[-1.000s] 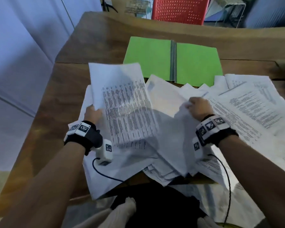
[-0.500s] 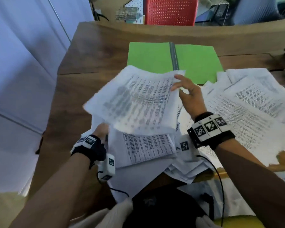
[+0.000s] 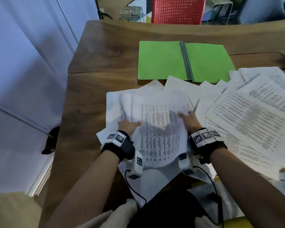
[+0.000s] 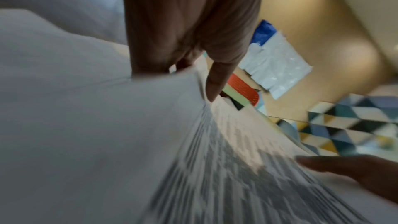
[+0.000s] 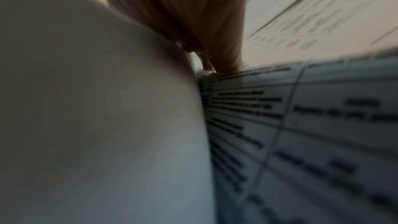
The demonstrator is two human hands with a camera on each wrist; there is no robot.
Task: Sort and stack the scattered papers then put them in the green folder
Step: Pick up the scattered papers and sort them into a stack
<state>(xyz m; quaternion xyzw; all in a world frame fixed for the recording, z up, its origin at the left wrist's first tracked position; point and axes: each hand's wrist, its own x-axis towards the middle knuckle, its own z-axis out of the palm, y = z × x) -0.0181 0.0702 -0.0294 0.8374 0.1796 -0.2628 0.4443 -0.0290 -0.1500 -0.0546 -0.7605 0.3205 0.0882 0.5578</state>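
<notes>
The green folder (image 3: 183, 60) lies open and flat at the far middle of the wooden table (image 3: 95, 99). In front of it I hold a sheaf of printed papers (image 3: 160, 129) between both hands, above other loose sheets. My left hand (image 3: 130, 125) grips its left edge with the thumb on top. My right hand (image 3: 187, 120) grips its right edge, thumb on the printed face. The left wrist view shows a finger (image 4: 215, 83) pressing the bowed sheets (image 4: 215, 159). In the blurred right wrist view the fingers (image 5: 206, 64) are partly hidden by the printed page (image 5: 301, 125).
Several more printed sheets (image 3: 253, 120) lie fanned over the table's right side, some overlapping the folder's near edge. A red chair (image 3: 178, 10) stands beyond the far edge. Bare wood shows to the left, and the table's left edge drops beside a pale wall.
My right hand has brought its lifted sheaf down onto the pile at my left hand. Both hands now hold the combined sheaf by its sides, closer to my body.
</notes>
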